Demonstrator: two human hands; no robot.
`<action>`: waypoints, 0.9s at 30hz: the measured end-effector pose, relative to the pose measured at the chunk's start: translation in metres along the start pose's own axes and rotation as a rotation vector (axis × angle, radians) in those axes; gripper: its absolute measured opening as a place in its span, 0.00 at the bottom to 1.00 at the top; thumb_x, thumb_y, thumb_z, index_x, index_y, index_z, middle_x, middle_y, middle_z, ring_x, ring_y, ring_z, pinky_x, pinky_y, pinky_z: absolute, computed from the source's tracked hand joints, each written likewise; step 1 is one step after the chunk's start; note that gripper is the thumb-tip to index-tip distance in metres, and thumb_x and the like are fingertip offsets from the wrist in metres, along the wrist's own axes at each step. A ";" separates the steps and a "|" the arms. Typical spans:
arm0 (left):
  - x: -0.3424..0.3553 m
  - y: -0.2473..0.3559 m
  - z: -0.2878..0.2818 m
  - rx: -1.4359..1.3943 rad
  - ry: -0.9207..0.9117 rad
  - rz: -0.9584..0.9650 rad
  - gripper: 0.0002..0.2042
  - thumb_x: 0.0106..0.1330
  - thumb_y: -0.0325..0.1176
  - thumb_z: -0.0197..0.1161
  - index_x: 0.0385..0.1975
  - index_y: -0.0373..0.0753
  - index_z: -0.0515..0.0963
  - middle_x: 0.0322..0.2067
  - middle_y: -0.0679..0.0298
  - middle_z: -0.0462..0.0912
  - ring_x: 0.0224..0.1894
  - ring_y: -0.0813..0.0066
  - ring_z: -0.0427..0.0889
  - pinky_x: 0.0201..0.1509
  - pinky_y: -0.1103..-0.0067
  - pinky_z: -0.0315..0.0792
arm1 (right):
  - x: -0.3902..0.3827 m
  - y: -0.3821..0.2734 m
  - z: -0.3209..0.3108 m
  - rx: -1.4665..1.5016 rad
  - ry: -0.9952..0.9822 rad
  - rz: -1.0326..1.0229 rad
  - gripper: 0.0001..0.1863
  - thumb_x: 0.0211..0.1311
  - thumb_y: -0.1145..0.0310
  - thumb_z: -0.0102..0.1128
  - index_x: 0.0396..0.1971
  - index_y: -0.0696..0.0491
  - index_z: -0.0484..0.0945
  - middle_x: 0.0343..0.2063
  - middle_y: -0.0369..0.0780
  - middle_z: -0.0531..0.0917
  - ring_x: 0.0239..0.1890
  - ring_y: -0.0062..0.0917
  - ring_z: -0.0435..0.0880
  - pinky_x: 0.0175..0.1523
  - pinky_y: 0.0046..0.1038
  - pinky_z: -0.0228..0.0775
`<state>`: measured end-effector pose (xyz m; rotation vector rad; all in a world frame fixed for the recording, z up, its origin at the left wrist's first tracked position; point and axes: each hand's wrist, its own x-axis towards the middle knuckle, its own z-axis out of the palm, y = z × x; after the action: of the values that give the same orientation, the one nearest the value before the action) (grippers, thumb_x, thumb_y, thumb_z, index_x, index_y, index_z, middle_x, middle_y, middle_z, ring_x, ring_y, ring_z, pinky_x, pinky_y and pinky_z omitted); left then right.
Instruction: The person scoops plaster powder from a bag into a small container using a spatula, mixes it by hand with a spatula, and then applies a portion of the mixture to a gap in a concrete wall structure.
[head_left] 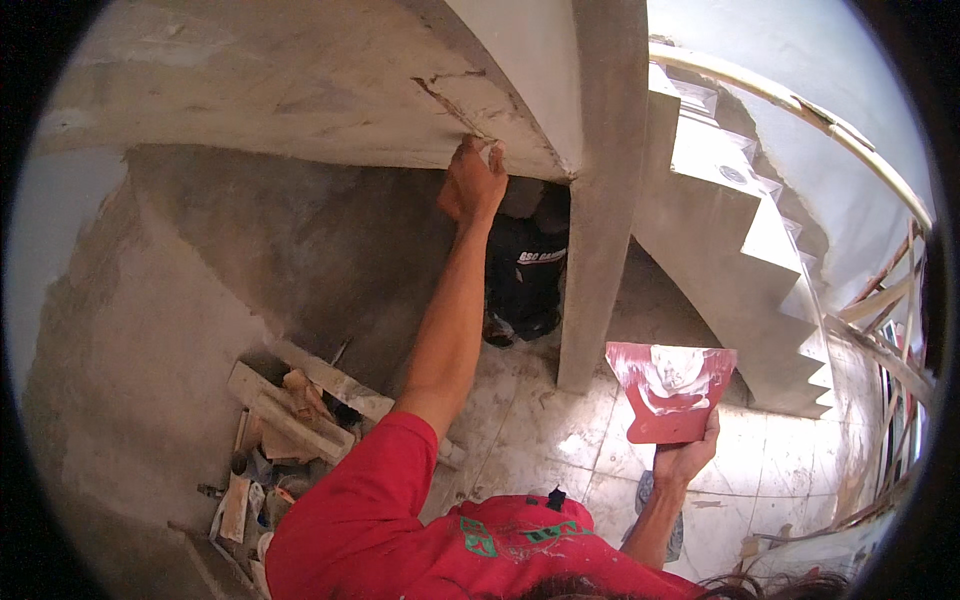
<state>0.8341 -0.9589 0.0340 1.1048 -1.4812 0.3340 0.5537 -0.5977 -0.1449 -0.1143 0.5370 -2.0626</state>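
My left hand [474, 182] is raised to the underside of the plastered concrete slab [300, 90], its fingers closed at the lower end of a rough, dark crack [445, 100]. Something small and pale shows at the fingertips, too small to name. Lower on the right, my right hand [684, 458] grips a wide red putty spreader [665, 425] by its lower edge. White putty [678, 372] is smeared across the spreader's upper face, which is turned upward.
A concrete post [598, 230] stands right of my left arm, with a stepped staircase [715, 225] beyond it. Behind the post's left side is a black bag-like thing [527, 275]. Wood scraps [290, 410] and debris lie at lower left. The tiled floor [560, 430] is stained.
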 end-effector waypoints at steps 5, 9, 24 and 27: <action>0.004 -0.010 0.006 0.017 -0.011 -0.030 0.11 0.63 0.31 0.65 0.39 0.31 0.76 0.33 0.50 0.84 0.38 0.50 0.85 0.42 0.63 0.78 | 0.000 0.001 -0.001 -0.007 0.032 -0.006 0.24 0.74 0.54 0.39 0.61 0.53 0.67 0.55 0.41 0.76 0.56 0.33 0.76 0.60 0.41 0.69; 0.006 0.007 -0.004 0.047 -0.064 -0.106 0.12 0.63 0.34 0.63 0.41 0.33 0.76 0.35 0.47 0.84 0.39 0.46 0.85 0.42 0.60 0.79 | -0.002 0.002 0.000 -0.038 0.025 -0.031 0.25 0.74 0.53 0.40 0.61 0.53 0.67 0.54 0.41 0.76 0.55 0.33 0.76 0.60 0.42 0.69; -0.029 -0.071 0.019 0.142 -0.221 -0.343 0.19 0.55 0.26 0.69 0.47 0.33 0.75 0.38 0.48 0.85 0.41 0.51 0.85 0.46 0.65 0.78 | 0.004 0.009 -0.009 -0.060 0.102 -0.111 0.24 0.75 0.53 0.41 0.60 0.53 0.67 0.53 0.40 0.76 0.55 0.32 0.76 0.60 0.40 0.68; -0.031 -0.071 0.017 0.065 -0.133 -0.144 0.13 0.65 0.36 0.63 0.45 0.36 0.79 0.38 0.53 0.84 0.40 0.57 0.85 0.46 0.65 0.77 | 0.006 0.005 -0.011 -0.073 0.136 -0.102 0.23 0.75 0.54 0.41 0.60 0.53 0.68 0.53 0.40 0.76 0.54 0.32 0.76 0.60 0.40 0.69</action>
<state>0.8742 -0.9942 -0.0246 1.2990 -1.5054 0.2125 0.5516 -0.6012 -0.1581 -0.0456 0.7034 -2.1611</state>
